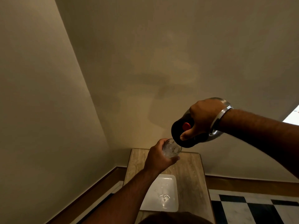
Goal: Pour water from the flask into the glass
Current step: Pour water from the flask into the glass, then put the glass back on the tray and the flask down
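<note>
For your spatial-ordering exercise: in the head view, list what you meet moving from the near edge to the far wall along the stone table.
White tray → left hand gripping the glass → black flask, tilted at the glass rim, in the right hand.

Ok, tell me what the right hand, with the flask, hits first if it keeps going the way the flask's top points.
Probably the glass, held by the left hand: the flask in the right hand tilts down-left toward its rim. Depth is uncertain.

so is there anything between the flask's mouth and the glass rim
Nothing solid shows in the head view: the tilted flask has its black top right at the rim of the glass, almost touching. Whether water is flowing cannot be told.
</note>
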